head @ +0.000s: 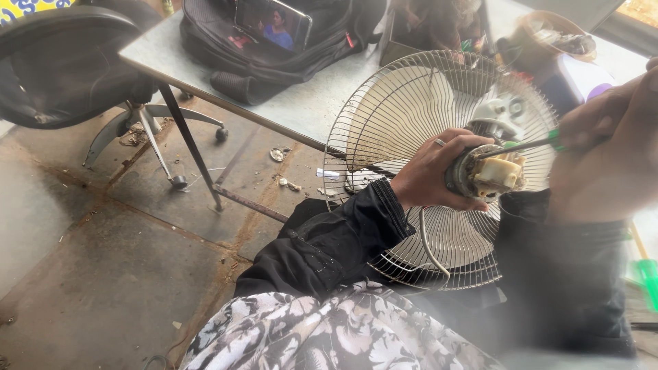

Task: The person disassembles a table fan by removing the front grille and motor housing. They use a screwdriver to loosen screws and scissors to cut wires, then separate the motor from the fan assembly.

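— Right, item one: what has my left hand [439, 171] got?

— Fan motor [488, 175], small and round, with a pale yellowish block showing at its open face. I have my fingers curled tight around its casing, a ring on one of them, and the open face is turned toward my right side so the tool can get at it. It sits in the air above my lap, in front of the wire fan guard [411, 123].

— Item two, the right hand [606, 144]?

— Blurred and close to the lens. It is closed round the green handle of a screwdriver [528, 145]; the thin shaft runs leftward and its tip rests on the motor's top edge. How firmly I grip, I cannot tell.

— The guard?

— Round, chrome wire, propped upright against the near edge of the grey table [295, 103], which keeps it behind the work. A white cable [428, 247] hangs from the motor across it.

— Other entries?

— Black backpack [274, 48] on the table with a phone [274, 27] leaned on it, screen lit. Office chair [75, 68] by the table's left corner. A second green-handled tool [646, 281] near my right side.
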Demonstrator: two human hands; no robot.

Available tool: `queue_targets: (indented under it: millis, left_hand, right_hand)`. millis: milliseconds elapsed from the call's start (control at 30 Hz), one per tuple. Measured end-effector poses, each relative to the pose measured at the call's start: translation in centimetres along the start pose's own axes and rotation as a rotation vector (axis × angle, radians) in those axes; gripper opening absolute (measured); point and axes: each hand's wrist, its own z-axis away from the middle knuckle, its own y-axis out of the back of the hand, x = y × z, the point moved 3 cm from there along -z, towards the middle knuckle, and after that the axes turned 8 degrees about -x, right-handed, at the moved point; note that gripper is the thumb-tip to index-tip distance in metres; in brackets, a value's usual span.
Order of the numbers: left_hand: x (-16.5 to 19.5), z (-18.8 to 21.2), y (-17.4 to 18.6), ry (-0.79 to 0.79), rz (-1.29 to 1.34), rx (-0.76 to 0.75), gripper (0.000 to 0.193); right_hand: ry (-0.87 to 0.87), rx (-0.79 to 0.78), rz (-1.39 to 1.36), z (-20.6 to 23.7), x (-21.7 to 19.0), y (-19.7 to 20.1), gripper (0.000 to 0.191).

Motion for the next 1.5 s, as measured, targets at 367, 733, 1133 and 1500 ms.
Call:
queue_targets:
  millis: [367,733,1133,1500]
  left_hand:
    - [0.1,-0.1,0.1,0.005,-0.001,-0.005,0.101]
    - [-0.2,0.0,-0.1,0.019,0.027,-0.008,0.100]
    - [0.4,0.0,0.2,0.014,0.039,0.005,0.099]
    - [-0.4,-0.5,-0.1,0.014,0.059,-0.011,0.096]
  right_hand:
    - [-0.059,0.149,0.220,0.9,-3.8,-6.2,0.022]
    - [0.100,0.136,0.465,1.2,-6.6,-11.7,0.032]
    - [-0.002,-0.017,0.476,-1.0,-8.2,-12.3,0.017]
    - [0.140,-0.087,0.310,0.2,-7.2,-12.4,0.025]
